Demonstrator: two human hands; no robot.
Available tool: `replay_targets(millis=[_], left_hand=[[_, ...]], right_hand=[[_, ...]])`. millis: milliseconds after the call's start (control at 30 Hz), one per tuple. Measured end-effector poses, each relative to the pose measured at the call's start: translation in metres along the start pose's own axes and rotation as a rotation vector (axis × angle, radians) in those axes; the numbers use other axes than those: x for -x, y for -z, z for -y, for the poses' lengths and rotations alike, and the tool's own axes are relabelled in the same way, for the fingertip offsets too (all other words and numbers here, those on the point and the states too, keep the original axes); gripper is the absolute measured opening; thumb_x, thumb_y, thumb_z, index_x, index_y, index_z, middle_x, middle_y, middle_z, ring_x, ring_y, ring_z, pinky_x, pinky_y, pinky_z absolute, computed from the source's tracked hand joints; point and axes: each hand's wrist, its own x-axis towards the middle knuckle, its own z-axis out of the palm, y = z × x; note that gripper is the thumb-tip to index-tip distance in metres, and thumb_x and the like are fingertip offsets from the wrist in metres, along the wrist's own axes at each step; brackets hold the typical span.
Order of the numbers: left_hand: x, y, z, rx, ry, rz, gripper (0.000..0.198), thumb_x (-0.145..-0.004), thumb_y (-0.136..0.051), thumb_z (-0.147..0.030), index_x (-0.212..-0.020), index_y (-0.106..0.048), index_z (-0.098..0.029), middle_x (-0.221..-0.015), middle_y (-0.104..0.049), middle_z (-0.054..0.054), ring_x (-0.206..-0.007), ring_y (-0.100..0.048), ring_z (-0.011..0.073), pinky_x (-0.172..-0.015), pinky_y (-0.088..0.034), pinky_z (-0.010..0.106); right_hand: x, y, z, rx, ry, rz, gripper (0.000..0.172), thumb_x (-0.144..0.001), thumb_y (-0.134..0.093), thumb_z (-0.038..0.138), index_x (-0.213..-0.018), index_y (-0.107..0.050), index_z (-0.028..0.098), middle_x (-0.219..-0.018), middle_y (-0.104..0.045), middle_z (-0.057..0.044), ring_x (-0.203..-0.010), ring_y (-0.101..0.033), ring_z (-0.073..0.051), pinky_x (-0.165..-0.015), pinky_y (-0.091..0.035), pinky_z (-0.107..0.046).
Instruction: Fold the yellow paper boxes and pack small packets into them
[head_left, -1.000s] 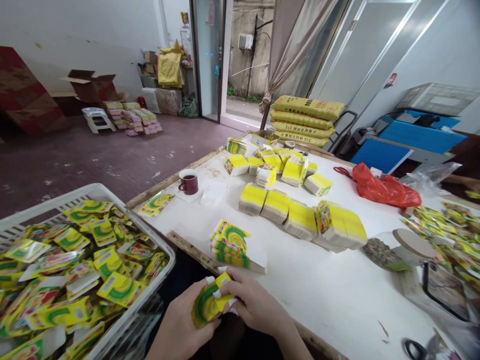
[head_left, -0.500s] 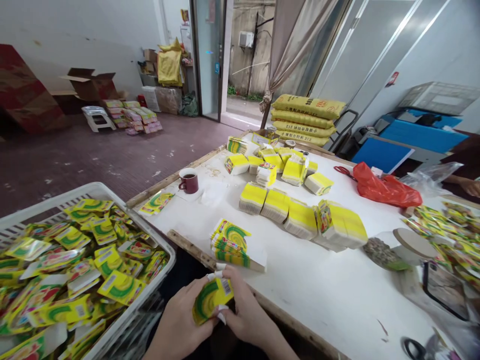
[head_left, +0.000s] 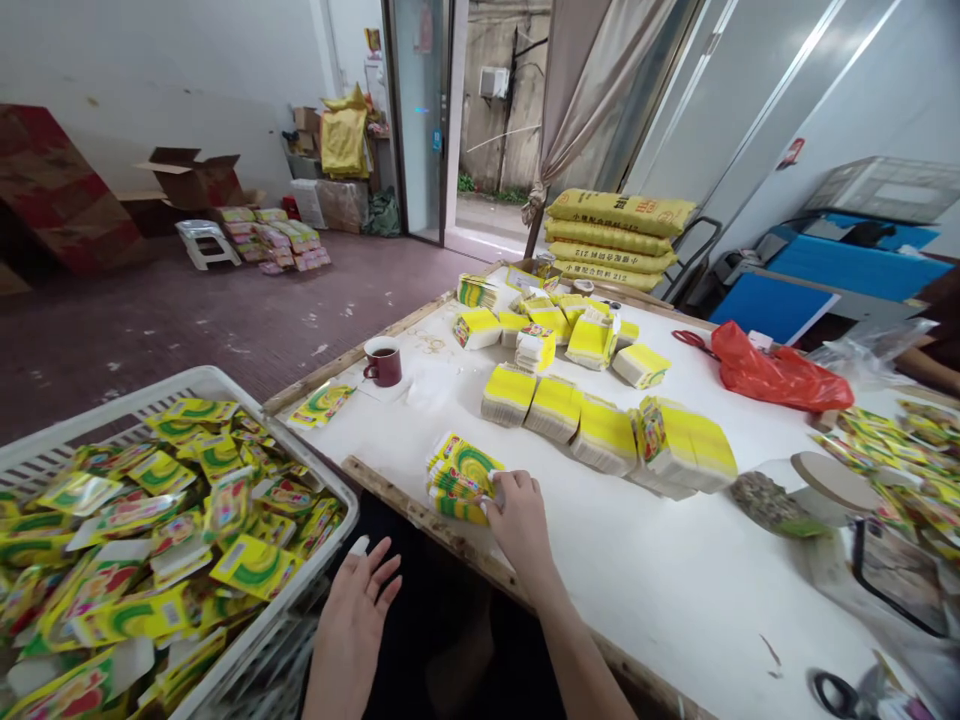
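Observation:
My right hand [head_left: 519, 515] reaches over the table's near edge, thumb and fingers pinching the right end of a stack of yellow-green printed cards [head_left: 461, 472]. How many cards the pinch takes in is hidden. My left hand [head_left: 358, 605] is empty, its fingers apart, between the table edge and a white plastic basket [head_left: 339, 520]. A white covering shows on one of its fingertips. Many yellow-green printed packets [head_left: 255, 568] fill the basket, some with white flaps sticking out.
Yellow-topped card bundles [head_left: 604, 432] stand in a row across the white table [head_left: 600, 560]. A mug [head_left: 385, 366] with dark liquid sits near the left edge. Rightward lie a red plastic bag [head_left: 776, 368], a round-lidded tub [head_left: 832, 482], a phone [head_left: 900, 575] and more packets [head_left: 892, 440]. Another person's arm [head_left: 926, 362] shows far right.
The packet held between both hands is gone from them, and a different packet now tops the basket pile. My left hand moved left and opened; my right moved up to the card stack.

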Motion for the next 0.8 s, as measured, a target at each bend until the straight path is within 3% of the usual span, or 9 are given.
replay_targets(millis=[100, 300, 400, 633, 800], left_hand=[[0.000, -0.002, 0.004, -0.016, -0.023, 0.027, 0.044, -0.067, -0.084, -0.032, -0.104, -0.064, -0.021, -0.106, -0.074, 0.006, -0.078, -0.069, 0.0137, -0.065, -0.056, 0.023], [-0.001, -0.003, 0.005, -0.086, 0.014, 0.085, 0.067, -0.055, -0.093, -0.044, -0.110, -0.066, -0.017, -0.089, -0.075, 0.004, -0.067, -0.065, 0.0116, -0.061, -0.053, 0.021], [0.004, -0.004, 0.011, -0.142, 0.051, 0.139, 0.066, -0.057, -0.092, -0.050, -0.108, -0.067, -0.016, -0.087, -0.074, 0.006, -0.066, -0.064, 0.0129, -0.061, -0.052, 0.023], [0.015, -0.016, 0.021, -0.275, -0.072, 0.274, 0.052, -0.069, -0.083, -0.054, -0.103, -0.071, -0.016, -0.084, -0.072, 0.007, -0.064, -0.063, 0.0143, -0.061, -0.049, 0.026], [0.015, -0.021, 0.021, -0.271, -0.119, 0.367, 0.054, -0.070, -0.083, -0.054, -0.108, -0.070, -0.017, -0.090, -0.073, 0.009, -0.069, -0.066, 0.0166, -0.064, -0.052, 0.027]], right_hand=[[-0.001, 0.000, 0.003, -0.005, -0.002, 0.025, 0.020, -0.078, -0.064, 0.012, -0.098, -0.063, 0.018, -0.102, -0.062, -0.013, -0.098, -0.054, -0.030, -0.089, -0.047, -0.046], [-0.002, 0.001, 0.012, -0.090, -0.058, 0.023, 0.026, -0.073, -0.059, 0.012, -0.096, -0.052, 0.021, -0.098, -0.063, -0.009, -0.096, -0.058, -0.029, -0.085, -0.047, -0.041], [0.002, 0.001, 0.011, -0.147, -0.129, 0.021, 0.027, -0.074, -0.057, 0.017, -0.098, -0.048, 0.022, -0.092, -0.064, -0.007, -0.088, -0.061, -0.027, -0.077, -0.048, -0.038], [-0.002, 0.009, 0.000, -0.306, -0.177, -0.099, 0.013, -0.077, -0.050, 0.025, -0.087, -0.042, 0.025, -0.077, -0.062, 0.000, -0.069, -0.064, -0.020, -0.065, -0.045, -0.030], [0.005, 0.022, 0.014, -0.381, -0.168, 0.007, 0.016, -0.076, -0.053, 0.027, -0.086, -0.041, 0.025, -0.073, -0.057, 0.002, -0.063, -0.061, -0.018, -0.060, -0.043, -0.028]])
